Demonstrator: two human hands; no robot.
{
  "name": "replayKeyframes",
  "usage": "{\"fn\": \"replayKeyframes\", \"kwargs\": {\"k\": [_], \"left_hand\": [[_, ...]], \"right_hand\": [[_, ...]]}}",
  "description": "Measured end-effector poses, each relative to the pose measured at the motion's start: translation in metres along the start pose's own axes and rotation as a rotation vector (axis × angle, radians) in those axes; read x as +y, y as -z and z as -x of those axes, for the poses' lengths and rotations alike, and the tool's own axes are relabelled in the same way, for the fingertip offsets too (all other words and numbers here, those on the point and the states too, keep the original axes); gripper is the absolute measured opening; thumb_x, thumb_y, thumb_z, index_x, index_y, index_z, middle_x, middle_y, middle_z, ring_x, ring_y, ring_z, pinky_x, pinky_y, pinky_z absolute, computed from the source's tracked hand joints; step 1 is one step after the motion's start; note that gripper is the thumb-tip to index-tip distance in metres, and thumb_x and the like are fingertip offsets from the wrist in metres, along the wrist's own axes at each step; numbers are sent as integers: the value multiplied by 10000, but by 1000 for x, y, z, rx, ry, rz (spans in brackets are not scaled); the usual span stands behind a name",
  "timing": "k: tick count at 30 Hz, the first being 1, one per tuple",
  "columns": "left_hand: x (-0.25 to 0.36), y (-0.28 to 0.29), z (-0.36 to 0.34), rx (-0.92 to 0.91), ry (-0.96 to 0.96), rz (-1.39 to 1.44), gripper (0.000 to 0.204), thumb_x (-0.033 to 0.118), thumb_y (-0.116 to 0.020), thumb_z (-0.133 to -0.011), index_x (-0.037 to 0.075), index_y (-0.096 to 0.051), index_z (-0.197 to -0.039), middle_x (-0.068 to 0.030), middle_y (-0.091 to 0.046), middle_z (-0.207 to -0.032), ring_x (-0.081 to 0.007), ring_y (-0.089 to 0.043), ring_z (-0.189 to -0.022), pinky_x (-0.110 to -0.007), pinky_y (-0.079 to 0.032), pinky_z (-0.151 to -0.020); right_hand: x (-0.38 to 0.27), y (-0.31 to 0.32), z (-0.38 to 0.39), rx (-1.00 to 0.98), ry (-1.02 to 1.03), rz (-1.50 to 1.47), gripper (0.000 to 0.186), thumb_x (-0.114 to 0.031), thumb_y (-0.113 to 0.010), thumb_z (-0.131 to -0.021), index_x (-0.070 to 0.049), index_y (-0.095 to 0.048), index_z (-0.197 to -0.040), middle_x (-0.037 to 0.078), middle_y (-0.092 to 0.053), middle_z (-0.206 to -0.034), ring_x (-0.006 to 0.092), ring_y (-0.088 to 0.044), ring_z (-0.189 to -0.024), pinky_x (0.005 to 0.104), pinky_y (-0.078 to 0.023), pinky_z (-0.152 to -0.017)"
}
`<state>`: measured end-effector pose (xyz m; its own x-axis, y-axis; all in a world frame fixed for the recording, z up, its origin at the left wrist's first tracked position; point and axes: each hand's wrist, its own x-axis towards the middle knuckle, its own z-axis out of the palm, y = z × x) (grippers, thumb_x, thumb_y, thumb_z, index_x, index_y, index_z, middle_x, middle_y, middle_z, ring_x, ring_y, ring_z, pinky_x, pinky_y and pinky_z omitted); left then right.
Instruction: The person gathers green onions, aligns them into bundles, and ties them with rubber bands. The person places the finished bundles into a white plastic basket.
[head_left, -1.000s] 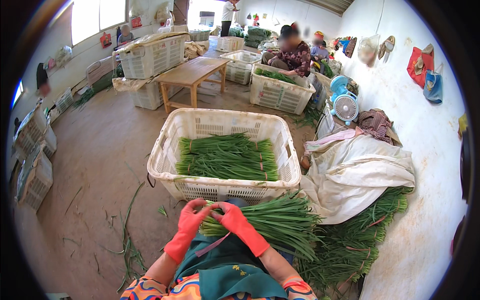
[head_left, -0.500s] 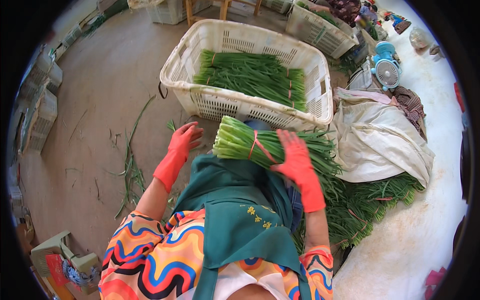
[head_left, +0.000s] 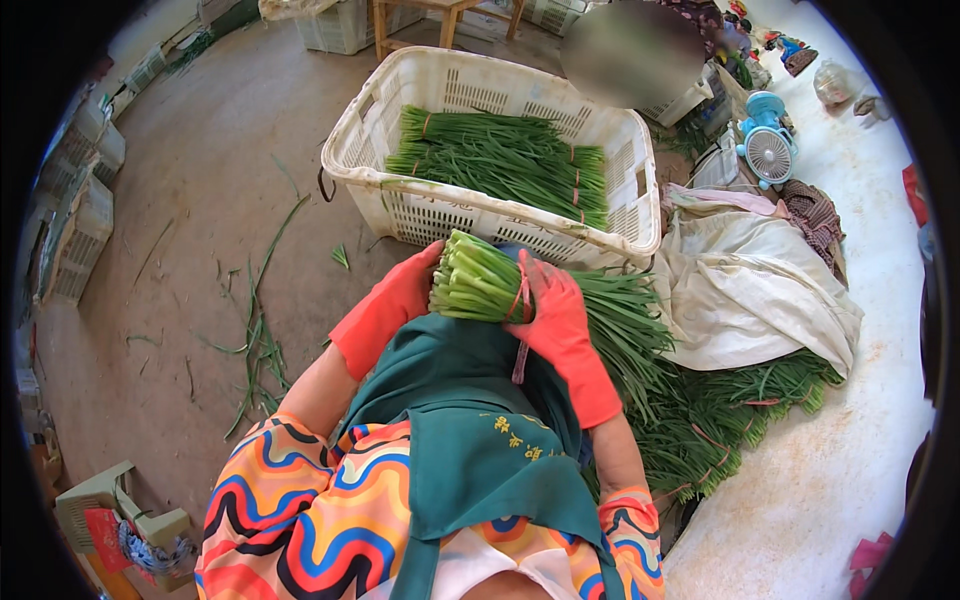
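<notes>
- bundle of green stalks [head_left: 475,280]: held at the lap, just on the near side of the crate, with the pale cut ends turned to the left and the leaves spread to the right.
- left hand [head_left: 395,300]: gloved in red, set against the cut ends; how far its fingers are closed cannot be told.
- right hand [head_left: 560,315]: gloved in red, clamped on the bundle from above, beside the reddish band [head_left: 525,288]; the two hands are kept apart by the stalk ends.
- pink strip [head_left: 520,363]: hung below the right hand, in front of the dark green apron [head_left: 440,350].
- white crate [head_left: 450,208]: slotted, placed beyond the bundle; tied bundles [head_left: 490,155] are laid inside it.
- heap of stalks [head_left: 700,440]: spread at the right, partly covered by a whitish cloth [head_left: 750,300].
- blue fan [head_left: 768,152]: stood beyond the cloth.
- loose leaves [head_left: 258,350]: scattered over the floor [head_left: 190,270] at the left.
</notes>
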<state>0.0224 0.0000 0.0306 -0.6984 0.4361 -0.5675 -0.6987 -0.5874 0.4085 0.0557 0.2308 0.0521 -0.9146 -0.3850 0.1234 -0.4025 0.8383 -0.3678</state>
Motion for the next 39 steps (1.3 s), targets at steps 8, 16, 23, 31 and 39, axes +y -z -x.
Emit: {"fn": "replayKeyframes", "kwargs": {"k": [8, 16, 23, 31, 39], "left_hand": [[5, -6, -7, 31, -635, -318, 344, 216, -639, -867, 44, -584, -1160, -132, -556, -1220, -220, -569, -1036, -356, -471, -867], [-11, -29, 1, 372, -1273, -1123, 226, 97, -748, -719, 40, -661, -919, -87, -651, -997, -190, -623, -900, -314, -493, -807], [-18, -5, -6, 325, -1164, -890, 146, 89, -721, -747, 1, -664, -847, -75, -668, -972, -180, -638, -828, -284, -508, -687], [1, -2, 3, 140, -846, -572, 197, 101, -564, -907, -24, -621, -1048, -79, -649, -1039, -104, -606, -859, -238, -485, -772], [2, -6, -7, 8, -688, -541, 194, 98, -535, -920, -2, -620, -1063, -39, -650, -1003, -94, -599, -866, -244, -483, -789]], "right_hand": [[6, 35, -25, -2, -156, -234, 1080, -252, -849, -502, -117, -302, -1423, 152, -587, -1161, 312, -557, -1057, 370, -447, -914], [10, 10, -16, 54, -23, 8, 1046, -324, -814, -552, -125, -283, -1430, 165, -503, -1260, 313, -482, -1153, 402, -361, -1004], [-17, 53, -30, -10, -114, -607, 694, -221, -727, -707, -109, -452, -1335, 161, -540, -1249, 291, -501, -1173, 363, -374, -1001], [-15, 19, -81, -106, -11, -489, 321, -189, -686, -773, -67, -642, -1066, 110, -613, -1164, 247, -560, -1097, 331, -407, -947], [-32, 14, -67, -42, -142, -619, 226, -146, -664, -804, -20, -625, -987, 140, -577, -1223, 295, -532, -1144, 353, -416, -951]]}}
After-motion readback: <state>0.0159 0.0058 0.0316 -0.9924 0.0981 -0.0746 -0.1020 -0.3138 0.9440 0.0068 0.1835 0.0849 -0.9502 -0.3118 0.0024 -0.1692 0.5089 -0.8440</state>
